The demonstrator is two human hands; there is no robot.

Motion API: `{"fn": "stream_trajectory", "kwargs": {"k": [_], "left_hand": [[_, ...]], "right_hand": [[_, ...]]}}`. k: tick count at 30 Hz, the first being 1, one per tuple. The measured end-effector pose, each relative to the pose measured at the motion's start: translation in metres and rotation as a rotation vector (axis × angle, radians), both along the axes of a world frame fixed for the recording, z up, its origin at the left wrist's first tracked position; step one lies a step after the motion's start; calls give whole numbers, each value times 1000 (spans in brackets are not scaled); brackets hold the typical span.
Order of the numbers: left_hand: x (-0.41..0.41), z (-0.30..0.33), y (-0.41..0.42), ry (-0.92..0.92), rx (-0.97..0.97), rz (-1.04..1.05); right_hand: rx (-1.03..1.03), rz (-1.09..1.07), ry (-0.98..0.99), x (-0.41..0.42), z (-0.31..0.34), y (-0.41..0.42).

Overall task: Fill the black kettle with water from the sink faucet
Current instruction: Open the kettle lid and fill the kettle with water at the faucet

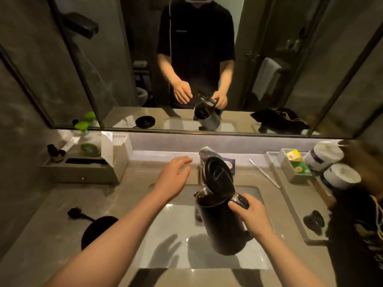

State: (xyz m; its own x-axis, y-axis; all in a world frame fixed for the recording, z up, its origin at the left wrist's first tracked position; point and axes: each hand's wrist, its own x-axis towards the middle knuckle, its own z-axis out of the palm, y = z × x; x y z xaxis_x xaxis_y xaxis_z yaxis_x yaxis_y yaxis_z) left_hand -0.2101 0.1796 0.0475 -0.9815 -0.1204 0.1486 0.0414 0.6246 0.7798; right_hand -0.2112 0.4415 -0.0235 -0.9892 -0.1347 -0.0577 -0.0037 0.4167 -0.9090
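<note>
The black kettle (220, 222) hangs over the white sink (176, 253), tilted a little, its lid (217, 178) flipped up. My right hand (251, 214) grips its handle from the right. The chrome faucet (204, 155) stands at the back of the sink, partly hidden behind the raised lid. My left hand (173, 180) hovers with spread fingers above the sink's back left edge, just left of the faucet, holding nothing. No water stream is visible.
The kettle's round black base (97, 230) lies on the counter at front left. A soap bottle (88, 139) and tissue box (115, 150) stand at back left. A toothbrush (264, 172), tea bags (295, 162) and cups (339, 176) are on the right. A mirror spans the wall.
</note>
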Motion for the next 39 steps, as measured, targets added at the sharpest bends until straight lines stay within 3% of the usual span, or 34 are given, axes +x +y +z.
{"fn": "stream_trajectory", "kwargs": {"k": [7,16,20,32,39], "left_hand": [[-73,-44,31,-252,-241,-136],[-151,-75,38,-125,-687,-271],[-166,-79,39,-57,-660,-265],[-169,-82,43,-85,-678,-237],[-171,-75,32,9,-449,-208]], "right_hand": [[-48,-95,-180,-28,-45,28],[-156,-83,-294,-57,-83,14],[-195,-72,-310,-67,-87,6],[-269,-85,-326,-84,-91,2],[-292,-79,-315,-83,-92,-2]]}}
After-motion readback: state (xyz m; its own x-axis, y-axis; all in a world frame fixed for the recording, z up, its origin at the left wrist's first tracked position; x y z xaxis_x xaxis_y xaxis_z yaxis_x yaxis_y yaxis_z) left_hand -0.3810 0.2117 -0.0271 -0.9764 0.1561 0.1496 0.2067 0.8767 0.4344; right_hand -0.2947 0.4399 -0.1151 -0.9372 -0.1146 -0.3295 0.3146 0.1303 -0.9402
